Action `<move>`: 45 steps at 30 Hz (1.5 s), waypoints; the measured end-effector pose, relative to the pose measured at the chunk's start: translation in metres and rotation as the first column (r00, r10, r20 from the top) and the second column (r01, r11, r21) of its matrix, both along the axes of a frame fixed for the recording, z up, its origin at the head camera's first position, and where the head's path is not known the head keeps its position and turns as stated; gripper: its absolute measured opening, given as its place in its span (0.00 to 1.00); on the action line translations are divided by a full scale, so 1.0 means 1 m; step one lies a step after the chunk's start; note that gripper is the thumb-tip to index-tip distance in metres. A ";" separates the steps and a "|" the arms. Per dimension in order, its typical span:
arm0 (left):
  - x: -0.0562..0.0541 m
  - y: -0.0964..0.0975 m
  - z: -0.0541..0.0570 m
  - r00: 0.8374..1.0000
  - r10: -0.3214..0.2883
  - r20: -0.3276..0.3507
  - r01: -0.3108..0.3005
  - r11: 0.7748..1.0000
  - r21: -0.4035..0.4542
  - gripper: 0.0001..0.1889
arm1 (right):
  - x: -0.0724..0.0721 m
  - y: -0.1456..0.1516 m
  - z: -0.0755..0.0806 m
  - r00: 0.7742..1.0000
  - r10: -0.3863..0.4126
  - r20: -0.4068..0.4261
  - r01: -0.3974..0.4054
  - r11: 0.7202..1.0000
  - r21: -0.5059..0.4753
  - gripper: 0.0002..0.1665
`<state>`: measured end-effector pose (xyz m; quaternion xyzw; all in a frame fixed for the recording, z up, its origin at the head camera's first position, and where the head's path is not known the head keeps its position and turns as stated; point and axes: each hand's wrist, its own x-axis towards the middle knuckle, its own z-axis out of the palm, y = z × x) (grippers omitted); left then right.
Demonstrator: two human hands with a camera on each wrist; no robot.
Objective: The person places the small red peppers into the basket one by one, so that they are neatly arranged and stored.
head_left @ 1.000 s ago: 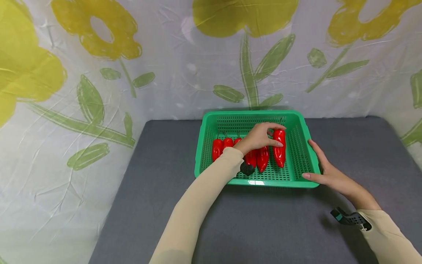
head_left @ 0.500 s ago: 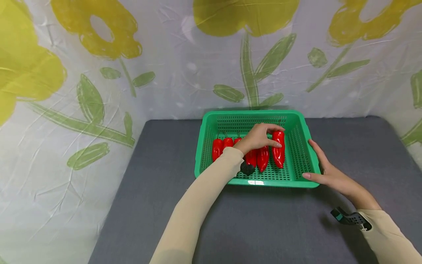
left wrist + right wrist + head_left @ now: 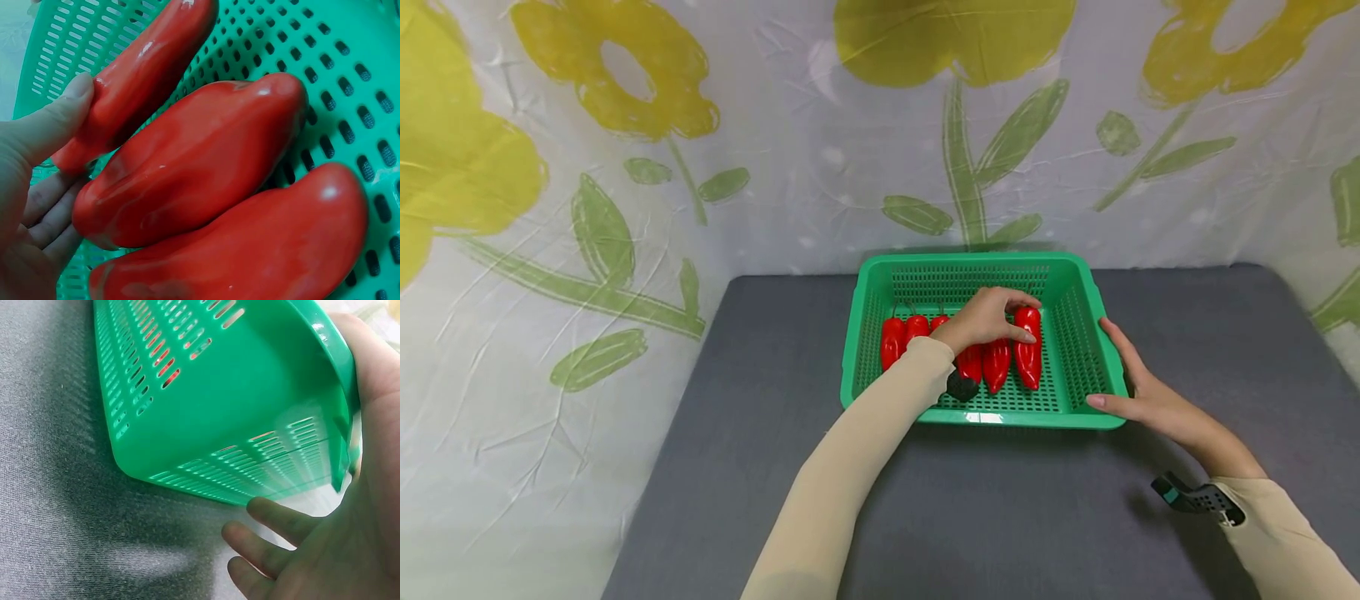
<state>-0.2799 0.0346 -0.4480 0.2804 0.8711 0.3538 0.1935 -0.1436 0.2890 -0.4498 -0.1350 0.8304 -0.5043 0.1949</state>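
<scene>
My left hand (image 3: 981, 321) reaches into the green plastic basket (image 3: 1022, 421) and pinches a glossy red pepper (image 3: 1028, 358) near its stem end, thumb on one side and fingers on the other. In the left wrist view this pepper (image 3: 150, 62) slants beside another red pepper (image 3: 194, 162) lying along the basket floor. More red peppers (image 3: 892, 342) lie in a row to the left, partly hidden by my sleeve. At the basket's right end, my right hand (image 3: 1150, 396) rests with its thumb over the rim; its loosely straight fingers (image 3: 269, 550) stay outside the wall.
The basket stands on a dark grey tabletop (image 3: 760, 400), near its back edge. A white cloth with yellow flowers (image 3: 820, 167) hangs behind and at the sides. A black strap (image 3: 1198, 496) sits on the right wrist.
My left hand has brought the pinched pepper left and slightly toward the front, closer to the pepper beside it. The right hand and the basket have stayed in place.
</scene>
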 end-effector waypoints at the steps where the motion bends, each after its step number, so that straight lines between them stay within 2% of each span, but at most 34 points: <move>1: 0.000 0.000 0.000 1.000 -0.004 -0.003 0.004 1.000 -0.007 0.30 | 0.000 0.000 0.000 1.000 0.000 -0.001 0.000 1.000 0.000 0.62; 9: 0.000 -0.002 0.000 1.000 -0.021 -0.021 0.020 0.998 -0.060 0.30 | -0.001 0.000 0.002 1.000 0.005 0.009 -0.005 1.000 0.001 0.62; 19: -0.001 -0.002 -0.003 1.000 -0.009 -0.005 0.009 0.998 -0.068 0.30 | -0.001 0.000 0.002 1.000 -0.004 0.013 0.004 1.000 0.005 0.62; 45: 0.001 -0.003 -0.002 0.998 -0.057 -0.036 0.050 0.985 -0.166 0.28 | -0.001 -0.001 0.001 1.000 -0.002 0.007 0.002 1.000 -0.004 0.61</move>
